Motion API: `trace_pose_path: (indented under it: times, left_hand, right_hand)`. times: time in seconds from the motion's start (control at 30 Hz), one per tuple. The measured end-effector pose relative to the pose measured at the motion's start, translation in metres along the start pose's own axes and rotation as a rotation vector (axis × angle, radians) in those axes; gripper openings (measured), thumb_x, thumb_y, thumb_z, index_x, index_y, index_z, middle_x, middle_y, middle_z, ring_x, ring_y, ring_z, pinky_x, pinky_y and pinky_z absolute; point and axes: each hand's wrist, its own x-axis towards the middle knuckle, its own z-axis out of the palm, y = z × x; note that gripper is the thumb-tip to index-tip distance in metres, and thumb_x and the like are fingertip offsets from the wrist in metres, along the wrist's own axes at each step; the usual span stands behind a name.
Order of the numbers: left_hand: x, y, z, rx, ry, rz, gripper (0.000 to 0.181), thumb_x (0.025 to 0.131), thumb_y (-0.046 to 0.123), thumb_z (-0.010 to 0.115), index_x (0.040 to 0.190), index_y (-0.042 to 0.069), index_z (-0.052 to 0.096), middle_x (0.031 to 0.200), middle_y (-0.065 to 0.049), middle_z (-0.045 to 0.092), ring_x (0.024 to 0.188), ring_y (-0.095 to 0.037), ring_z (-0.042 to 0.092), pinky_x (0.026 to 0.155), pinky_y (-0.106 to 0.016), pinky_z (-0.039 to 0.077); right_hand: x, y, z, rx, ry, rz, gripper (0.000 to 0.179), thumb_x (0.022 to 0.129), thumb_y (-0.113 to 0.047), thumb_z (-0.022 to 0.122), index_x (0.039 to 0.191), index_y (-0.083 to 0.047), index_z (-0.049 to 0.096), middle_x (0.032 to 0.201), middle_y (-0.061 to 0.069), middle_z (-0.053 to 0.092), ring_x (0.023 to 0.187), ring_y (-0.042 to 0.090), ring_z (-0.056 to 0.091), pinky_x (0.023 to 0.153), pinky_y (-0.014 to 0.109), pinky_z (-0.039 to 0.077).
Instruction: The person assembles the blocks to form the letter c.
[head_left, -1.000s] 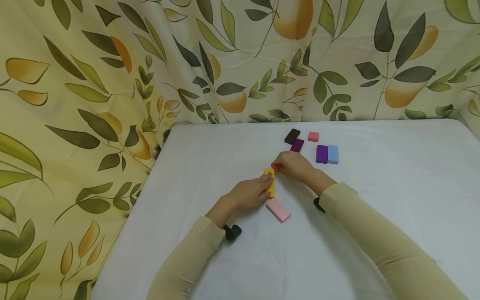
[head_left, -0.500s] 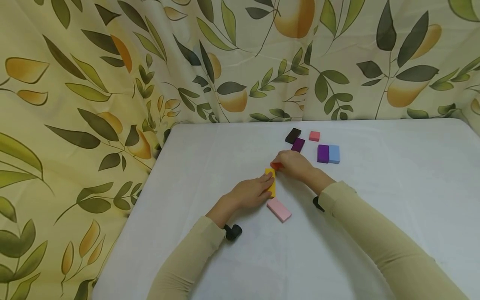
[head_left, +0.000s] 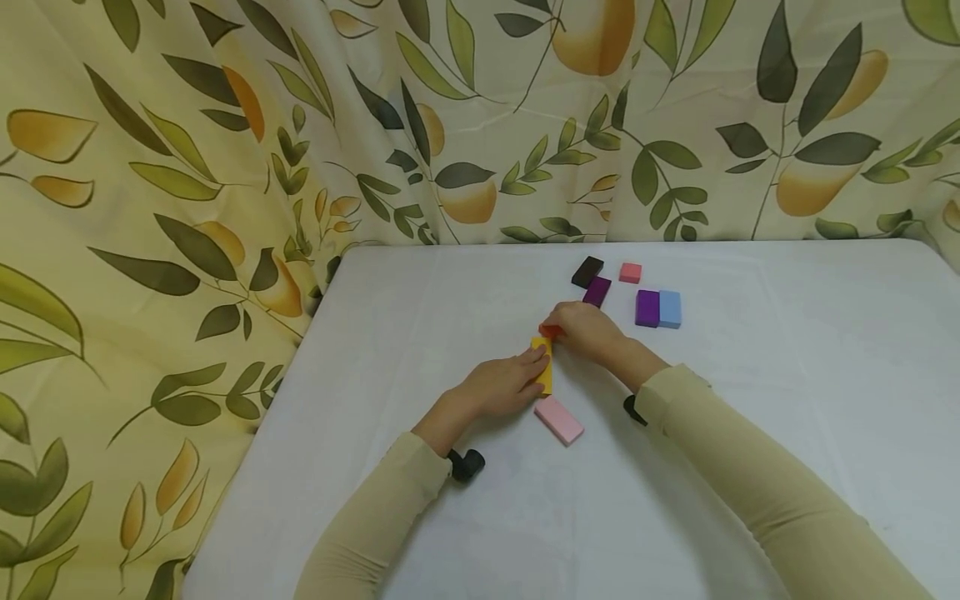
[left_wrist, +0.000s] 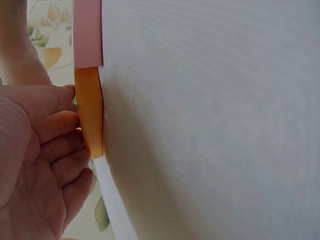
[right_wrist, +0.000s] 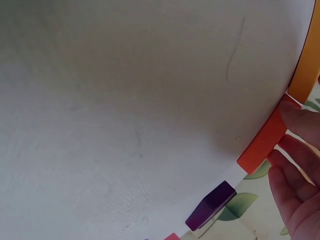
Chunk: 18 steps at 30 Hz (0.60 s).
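Note:
My left hand (head_left: 501, 386) rests its fingers on a yellow block (head_left: 546, 379), which lies lengthwise away from me. In the left wrist view the thumb and fingertips touch this yellow block (left_wrist: 91, 120). At its far end my right hand (head_left: 588, 329) pinches an orange-red block (head_left: 550, 331), partly covered by the fingers. The right wrist view has the orange-red block (right_wrist: 265, 137) lying against the yellow block's end (right_wrist: 306, 65), at a slight angle. A pink block (head_left: 558, 419) sits at the near end of the yellow one, slanting toward the right.
Beyond the right hand lie a dark plum block (head_left: 597, 291) and a near-black block (head_left: 587, 272), with a small coral block (head_left: 631, 272) beside them. Farther right, a purple block (head_left: 647, 308) and a light blue block (head_left: 670, 309) stand side by side on the white table (head_left: 787, 400).
My right hand has shifted the orange-red block slightly left, over the yellow block's far end. My left hand stays in place on the yellow block.

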Motion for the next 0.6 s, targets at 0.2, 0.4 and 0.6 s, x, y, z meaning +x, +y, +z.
trace_pose_path:
  times: [0.2,0.4,0.6]
  left_hand:
    - [-0.0010,0.0008,-0.0012,0.003,0.005,0.001,0.052,0.099,0.033,0.039,0.145,0.009,0.027,0.149,-0.002,0.020,0.133,-0.011,0.023,0.104,-0.026,0.026]
    - [-0.0003,0.0001,0.0000,0.001,0.011,-0.004,0.053,0.099,0.032,0.040,0.144,0.009,0.028,0.149,-0.003,0.022,0.133,-0.013,0.024,0.104,-0.027,0.027]
    - [-0.0001,0.0037,-0.0043,0.007,0.015,-0.025,0.054,0.097,0.033,0.044,0.143,0.009,0.031,0.148,-0.001,0.026,0.132,-0.013,0.028,0.103,-0.028,0.030]
  right_hand:
    - [0.0002,-0.0009,0.0025,0.001,0.014,0.005,0.021,0.081,0.000,0.068,0.102,0.002,0.069,0.092,0.013,0.066,0.088,0.027,0.061,0.085,0.040,0.048]
    - [0.0008,0.0004,0.0031,0.020,0.026,-0.005,0.021,0.081,0.001,0.068,0.101,0.003,0.069,0.093,0.013,0.067,0.090,0.028,0.061,0.085,0.040,0.048]
    - [0.0011,0.0039,-0.0005,0.146,0.001,0.067,0.025,0.079,0.006,0.065,0.104,0.002,0.069,0.100,0.015,0.065,0.097,0.031,0.058,0.088,0.043,0.045]
